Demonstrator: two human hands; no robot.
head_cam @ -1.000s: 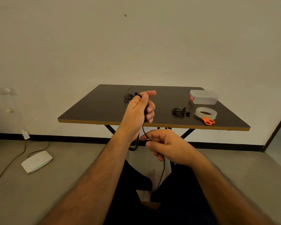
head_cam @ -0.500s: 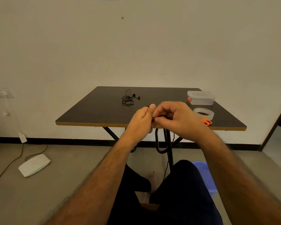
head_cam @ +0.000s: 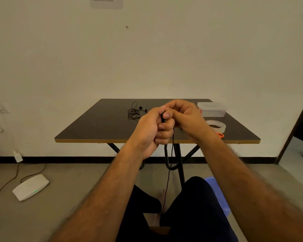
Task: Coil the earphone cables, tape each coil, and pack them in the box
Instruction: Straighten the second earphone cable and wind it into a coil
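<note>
Head cam looks down at a dark table [head_cam: 98, 126] against a plain wall, and honestly the job looks early-to-mid at best. Biggest clue is the clear plastic box [head_cam: 212, 110] on the far right of the table: lid seems to be on, and I can't tell if anything is packed inside.

Next down in size, both hands are up together just in front of the near table edge. The left hand [head_cam: 153, 129] is curled into a loose fist round what looks like the growing coil, with a dark bit of cable peeking out between thumb and fingers. The right hand [head_cam: 185, 117] is pressed right against it, fingers bent and pinching the cable as if laying on another turn. So I'd say coiling is the step in hand for this one.

The tape roll [head_cam: 216, 125] sits on the right side of the table, nearer than the box, partly hidden by the right wrist, with the orange scissors [head_cam: 220, 135] just beside it at the near edge. Neither is being touched.

A second earphone set [head_cam: 135, 111] lies in a loose tangle left of the hands, no tape visible on it, so that one looks still to do.

Smallest bit: the earphone cable [head_cam: 170, 168] hangs from the hands down between the knees, so a fair length is left to wind.
</note>
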